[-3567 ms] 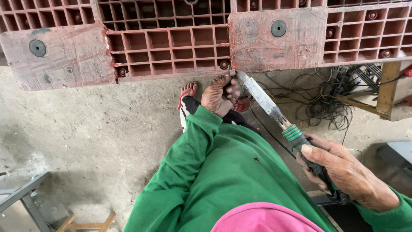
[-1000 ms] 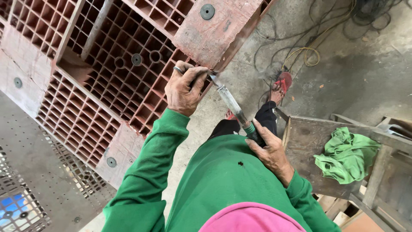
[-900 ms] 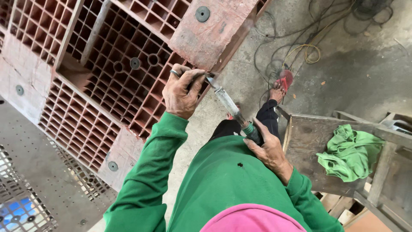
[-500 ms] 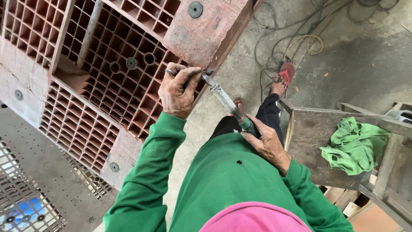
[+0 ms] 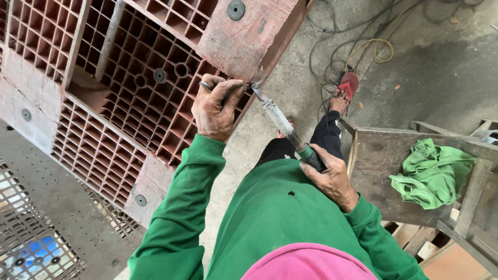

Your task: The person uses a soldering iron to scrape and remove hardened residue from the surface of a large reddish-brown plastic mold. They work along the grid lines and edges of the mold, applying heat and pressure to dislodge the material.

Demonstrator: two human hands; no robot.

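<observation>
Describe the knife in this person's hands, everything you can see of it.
The knife has a long, narrow, dull grey metal blade, worn and smeared, and a green handle. It slants from lower right to upper left. The right hand grips the handle; the left hand pinches near the tip, which meets the edge of the reddish-brown plastic pallet.

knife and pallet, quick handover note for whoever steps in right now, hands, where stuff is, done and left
Left hand: gripping the edge of the red plastic pallet, next to the blade tip.
Right hand: closed on the green handle of the knife, blade angled up to the pallet edge.
Green cloth lies on the wooden stool at the right.
Done: the blade tip meets the pallet's edge; no cut or trimmings visible.
Left: cannot tell how much edge remains.
</observation>
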